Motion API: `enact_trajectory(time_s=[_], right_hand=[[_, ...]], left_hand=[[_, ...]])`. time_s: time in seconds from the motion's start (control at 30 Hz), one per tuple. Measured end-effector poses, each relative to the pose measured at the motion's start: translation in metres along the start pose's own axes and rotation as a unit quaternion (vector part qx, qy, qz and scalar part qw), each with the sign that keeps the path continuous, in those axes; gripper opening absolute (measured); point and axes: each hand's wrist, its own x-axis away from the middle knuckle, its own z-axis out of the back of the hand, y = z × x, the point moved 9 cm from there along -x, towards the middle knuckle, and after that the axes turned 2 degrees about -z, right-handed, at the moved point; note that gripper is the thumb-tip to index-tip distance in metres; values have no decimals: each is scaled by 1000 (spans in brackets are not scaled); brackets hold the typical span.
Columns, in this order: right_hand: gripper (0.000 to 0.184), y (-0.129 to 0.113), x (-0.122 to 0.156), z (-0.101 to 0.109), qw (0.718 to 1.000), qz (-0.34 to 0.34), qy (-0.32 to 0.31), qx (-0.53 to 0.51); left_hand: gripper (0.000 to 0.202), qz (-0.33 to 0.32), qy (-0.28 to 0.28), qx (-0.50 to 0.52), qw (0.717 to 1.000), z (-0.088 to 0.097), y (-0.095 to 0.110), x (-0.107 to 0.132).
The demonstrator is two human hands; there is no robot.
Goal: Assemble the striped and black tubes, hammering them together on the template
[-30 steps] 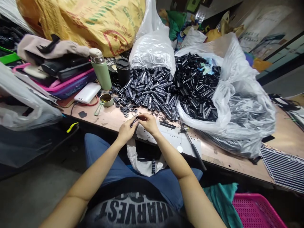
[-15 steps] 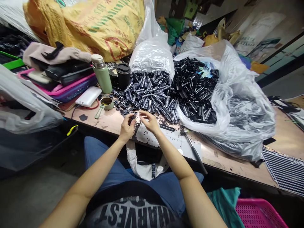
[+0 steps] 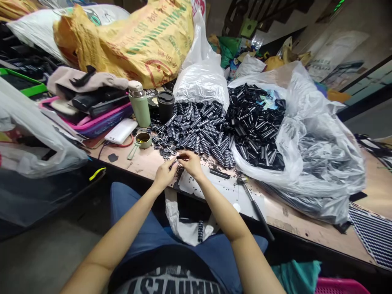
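Observation:
My left hand (image 3: 164, 173) and my right hand (image 3: 191, 162) meet at the near edge of the wooden table (image 3: 294, 218), fingers pinched together on a small black part (image 3: 181, 155) held between them. Just beyond them lie a few loose black rings (image 3: 167, 150) and a heap of black-and-white ribbed rollers (image 3: 199, 128). To the right, a clear bag (image 3: 309, 134) holds a pile of shiny black tubes (image 3: 255, 122). One ribbed roller (image 3: 200, 230) rests in a white bag (image 3: 183, 222) hanging at my lap.
A green flask (image 3: 140, 104), a black cup (image 3: 165, 104), a white power bank (image 3: 121, 130) and a small tin (image 3: 143, 140) stand at the left. A yellow sack (image 3: 131, 41) is behind. A metal tool (image 3: 255, 206) lies right of my hands. A pink basket (image 3: 343, 286) sits below.
My hands were apart half a second ago and have come back together on the small part. The camera has tilted up a little.

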Motion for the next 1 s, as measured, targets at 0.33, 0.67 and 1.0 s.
enact_trajectory(time_s=[0.33, 0.67, 1.0], right_hand=[[20, -7, 44, 40, 998, -7, 34, -61], [19, -12, 80, 85, 995, 31, 95, 12], [33, 28, 117, 124, 960, 0, 90, 266]], left_hand=[[40, -60, -43, -1, 997, -25, 30, 14], [34, -122, -71, 34, 989, -56, 67, 25], [32, -101, -67, 139, 983, -89, 63, 30]])
